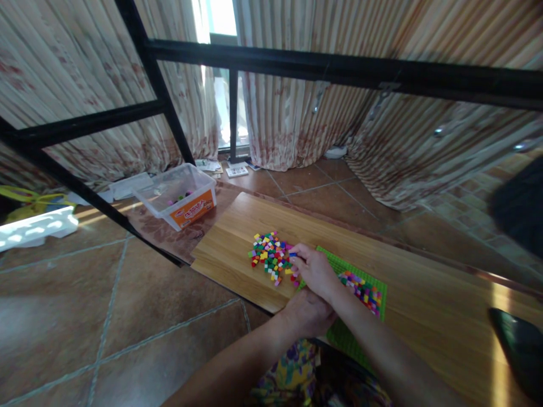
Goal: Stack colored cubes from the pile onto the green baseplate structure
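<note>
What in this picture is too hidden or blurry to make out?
- Left hand: the right hand crosses over it, so its grip is hidden.
- Green baseplate: both hands cover its near-left part.
- Blue piece at the right fingertips: too small to tell its shape.
- Plastic tub: contents too small and dim.
- Dark shape: cut off by the right edge.

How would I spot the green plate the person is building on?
Find the long wooden board lying on the tiled floor. Near its front edge, beside the loose pile of coloured bricks, lies the green plate. It is the only flat green sheet, with bricks fixed on it.
</note>
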### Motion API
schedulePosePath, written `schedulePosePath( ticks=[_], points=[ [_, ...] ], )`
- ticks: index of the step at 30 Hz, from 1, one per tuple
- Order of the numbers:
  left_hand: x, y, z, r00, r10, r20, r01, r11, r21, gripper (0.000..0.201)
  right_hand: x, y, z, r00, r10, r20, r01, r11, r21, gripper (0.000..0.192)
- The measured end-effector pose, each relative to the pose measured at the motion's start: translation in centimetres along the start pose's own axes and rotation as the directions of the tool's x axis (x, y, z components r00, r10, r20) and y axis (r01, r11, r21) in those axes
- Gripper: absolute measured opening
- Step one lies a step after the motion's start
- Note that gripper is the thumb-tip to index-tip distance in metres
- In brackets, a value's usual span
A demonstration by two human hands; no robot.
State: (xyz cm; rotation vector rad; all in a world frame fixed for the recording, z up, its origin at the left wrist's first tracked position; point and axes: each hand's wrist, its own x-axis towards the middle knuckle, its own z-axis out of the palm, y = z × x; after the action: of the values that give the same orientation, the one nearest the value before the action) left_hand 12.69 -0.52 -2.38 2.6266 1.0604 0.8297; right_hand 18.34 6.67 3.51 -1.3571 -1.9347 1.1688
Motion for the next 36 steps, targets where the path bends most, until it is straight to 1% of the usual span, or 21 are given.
schedulePosePath(
  ticks=[4,8,11,17,22,24,28,30,32,34,36],
  points=[
    [0.1,-0.1,0.2,1.000,-0.022,0.018,0.022,0.999,-0.030,0.049,0.1,0.1,0.2,0.999,0.026,-0.029,-0.025,0.999,0.040,0.008],
    [0.3,-0.2,-0.2,0.999,-0.011,0.044,0.014,0.997,-0.072,0.051,0.1,-0.4,0.1,0.999,0.021,-0.031,-0.021,1.000,0.013,0.008],
    [0.5,-0.3,-0.2,0.999,-0.009,0.044,0.012,0.998,-0.059,0.052,0.2,-0.8,0.1,0.999,0.027,-0.046,-0.027,1.000,-0.005,0.009],
    [0.4,-0.6,0.3,0.998,-0.023,0.058,0.025,0.999,-0.032,0.048,0.4,-1.1,0.1,0.997,0.037,-0.070,-0.037,0.999,0.002,0.009],
    [0.2,-1.2,0.9,0.999,0.009,0.047,-0.006,0.998,-0.057,0.050,0.5,-1.5,0.0,0.996,0.034,-0.083,-0.037,0.999,-0.035,0.010],
    [0.1,-1.2,0.8,0.999,0.025,0.042,-0.022,0.998,-0.058,0.051,0.5,-1.5,0.0,0.995,0.025,-0.093,-0.029,0.999,-0.036,0.011],
    [0.1,-1.0,0.0,1.000,0.022,0.021,-0.021,0.998,-0.055,0.054,0.6,-1.6,0.2,0.994,-0.010,-0.106,0.003,0.998,-0.061,0.012],
    [0.1,-0.8,-0.3,1.000,0.015,-0.008,-0.015,0.997,-0.070,0.055,0.7,-1.5,0.2,0.995,-0.014,-0.101,0.005,0.995,-0.098,0.012],
    [0.1,-0.7,-0.4,0.999,0.016,-0.041,-0.020,0.995,-0.095,0.054,0.9,-1.4,0.2,0.994,-0.046,-0.096,0.027,0.982,-0.186,0.013],
    [0.1,-0.7,-0.3,0.998,0.035,-0.049,-0.041,0.993,-0.112,0.054,1.0,-1.3,0.3,0.990,-0.101,-0.096,0.068,0.953,-0.295,0.015],
    [0.1,-0.8,-0.1,0.998,0.052,-0.039,-0.056,0.992,-0.109,0.056,1.2,-1.2,0.3,0.987,-0.132,-0.089,0.092,0.927,-0.363,0.016]
  ],
)
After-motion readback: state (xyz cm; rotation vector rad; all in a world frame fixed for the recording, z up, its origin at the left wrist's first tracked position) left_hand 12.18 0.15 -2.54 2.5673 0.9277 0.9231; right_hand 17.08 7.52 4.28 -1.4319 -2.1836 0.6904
